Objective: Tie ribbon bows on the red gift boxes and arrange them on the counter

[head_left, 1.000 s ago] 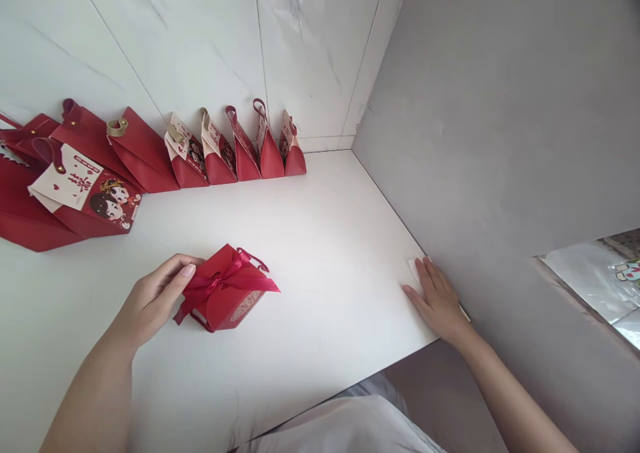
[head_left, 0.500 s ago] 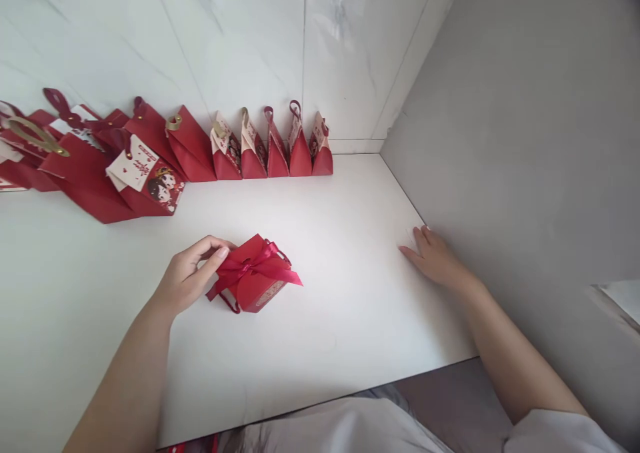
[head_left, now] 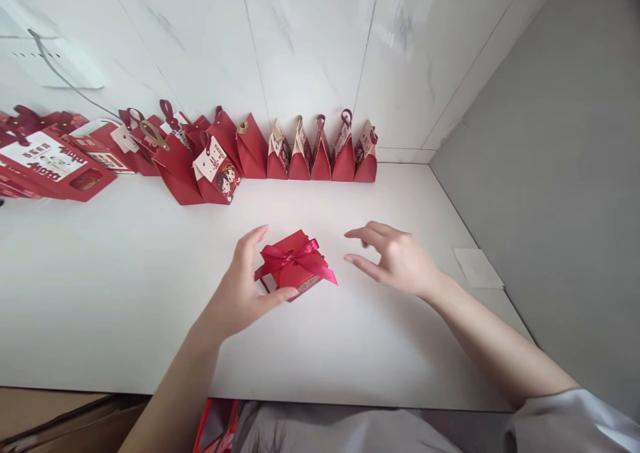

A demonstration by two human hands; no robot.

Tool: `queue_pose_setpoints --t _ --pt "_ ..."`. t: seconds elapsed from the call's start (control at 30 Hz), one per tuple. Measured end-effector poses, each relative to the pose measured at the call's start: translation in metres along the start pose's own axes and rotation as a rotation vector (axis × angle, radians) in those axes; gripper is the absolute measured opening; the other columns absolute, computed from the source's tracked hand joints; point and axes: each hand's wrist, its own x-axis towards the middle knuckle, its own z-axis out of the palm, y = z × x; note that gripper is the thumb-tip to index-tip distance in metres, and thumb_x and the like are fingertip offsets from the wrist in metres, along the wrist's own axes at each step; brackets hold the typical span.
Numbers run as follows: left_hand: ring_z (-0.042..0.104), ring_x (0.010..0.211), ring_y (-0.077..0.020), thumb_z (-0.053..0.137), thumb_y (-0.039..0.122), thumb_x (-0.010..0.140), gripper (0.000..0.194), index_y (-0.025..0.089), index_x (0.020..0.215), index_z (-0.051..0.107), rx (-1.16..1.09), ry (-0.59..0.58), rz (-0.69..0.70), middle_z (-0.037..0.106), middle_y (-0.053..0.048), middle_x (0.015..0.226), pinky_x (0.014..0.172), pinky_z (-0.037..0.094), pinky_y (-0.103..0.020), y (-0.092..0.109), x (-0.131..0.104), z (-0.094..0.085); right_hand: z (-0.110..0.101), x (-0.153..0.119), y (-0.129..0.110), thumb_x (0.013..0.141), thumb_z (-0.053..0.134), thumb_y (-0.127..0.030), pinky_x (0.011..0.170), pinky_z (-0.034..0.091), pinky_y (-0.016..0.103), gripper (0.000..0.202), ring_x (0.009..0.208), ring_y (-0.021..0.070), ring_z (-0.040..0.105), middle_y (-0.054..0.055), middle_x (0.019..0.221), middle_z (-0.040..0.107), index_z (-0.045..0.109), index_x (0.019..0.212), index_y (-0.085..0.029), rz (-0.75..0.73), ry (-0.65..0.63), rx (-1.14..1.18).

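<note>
A small red box (head_left: 306,276) with a pink-red ribbon bow (head_left: 293,256) on top sits on the white table (head_left: 350,353). Around its left side is my left hand (head_left: 245,286), fingers and thumb spread apart, the thumb at the box's front edge; whether it presses on the box is hard to tell. My right hand (head_left: 395,256) hovers to the right of the box, fingers apart, with nothing in it.
Small red gift boxes with loop handles (head_left: 300,156) line the back wall. Larger red bags (head_left: 55,163) stand at the back left. A white paper (head_left: 479,268) lies by the grey wall at right. Brown cardboard (head_left: 55,416) shows below the table's front left.
The view has swung left. My right hand has left the table's right edge and come near the box. My left hand has opened wide around the box's left side.
</note>
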Motion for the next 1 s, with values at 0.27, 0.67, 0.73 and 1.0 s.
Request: queue_pose_setpoints --t 0.27,0.67,0.73,1.0 --pt "0.048 0.135 -0.0338 0.082 0.038 0.072 0.128 0.035 0.156 -0.015 -0.165 -0.088 -0.076 0.042 -0.014 0.147 0.112 0.040 -0.055 -0.027 -0.006 0.013 0.041 0.052 -0.005 0.072 0.084 -0.045 0.119 0.031 0.051 0.126 0.151 0.0318 0.022 0.014 0.165 0.017 -0.006 0.159 -0.031 -0.324 -0.371 0.501" --pt "0.036 0.144 -0.0351 0.086 0.038 0.069 0.127 0.037 0.157 -0.006 -0.286 -0.161 0.122 0.027 -0.013 0.162 0.114 0.039 -0.052 -0.053 0.033 -0.037 0.082 0.089 -0.019 0.072 0.083 -0.046 0.116 0.035 0.049 0.114 0.139 0.0284 0.043 0.013 0.150 0.042 0.010 0.158 -0.030 -0.286 -0.066 0.954" --pt "0.050 0.134 -0.0354 0.080 0.047 0.073 0.107 0.033 0.157 0.015 -0.490 -0.152 0.012 0.041 -0.014 0.154 0.106 0.048 -0.049 -0.074 0.050 -0.027 0.107 0.097 -0.021 0.079 0.072 -0.059 0.113 0.040 0.050 0.104 0.137 0.0281 0.046 0.014 0.151 0.041 0.011 0.157 -0.028 -0.061 -0.003 1.116" --pt "0.061 0.120 -0.0328 0.042 0.065 0.093 0.066 0.013 0.131 0.057 -0.775 0.177 -0.168 0.069 -0.014 0.122 0.105 0.046 -0.048 -0.100 0.057 0.020 0.151 0.085 -0.037 0.091 0.056 -0.061 0.123 0.028 0.043 0.082 0.146 0.0230 0.035 0.007 0.159 0.035 0.021 0.156 -0.025 0.134 -0.059 1.155"
